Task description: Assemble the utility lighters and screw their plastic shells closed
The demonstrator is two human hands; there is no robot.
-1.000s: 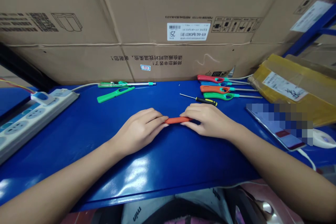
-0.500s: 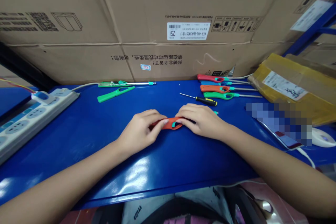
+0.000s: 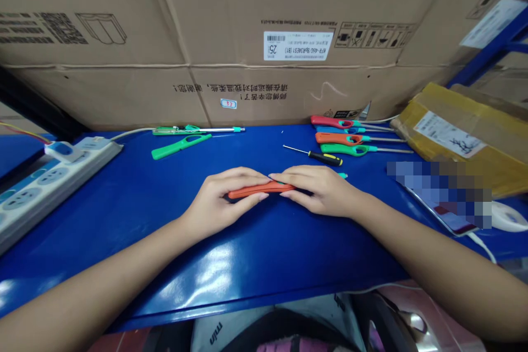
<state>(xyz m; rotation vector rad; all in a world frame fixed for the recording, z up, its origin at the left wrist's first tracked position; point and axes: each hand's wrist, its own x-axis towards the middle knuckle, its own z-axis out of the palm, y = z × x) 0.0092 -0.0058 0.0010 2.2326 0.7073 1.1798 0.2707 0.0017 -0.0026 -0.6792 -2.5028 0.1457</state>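
Both hands hold an orange gas lighter (image 3: 259, 190) over the blue tabletop, its narrow edge turned up toward me. My left hand (image 3: 225, 193) grips the handle's left end between thumb and fingers. Around the right end, my right hand (image 3: 319, 190) is closed, covering that part; a small teal tip shows beyond its knuckles. Behind the right hand lies a black-and-yellow screwdriver (image 3: 325, 158). At the back left are a green handle shell (image 3: 181, 146) and an opened green lighter (image 3: 173, 131) with its metal tube.
Several finished-looking lighters lie at the back right, among them a green lighter (image 3: 344, 149). A power strip (image 3: 61, 181) runs along the left. On the right are a yellow-taped parcel (image 3: 466, 137) and a phone (image 3: 437, 209) with a cable. A large cardboard box (image 3: 231, 80) walls off the back.
The orange lighter has been rolled in my hands, so its edge now faces me and the trigger opening is out of sight. Both hands stay on it.
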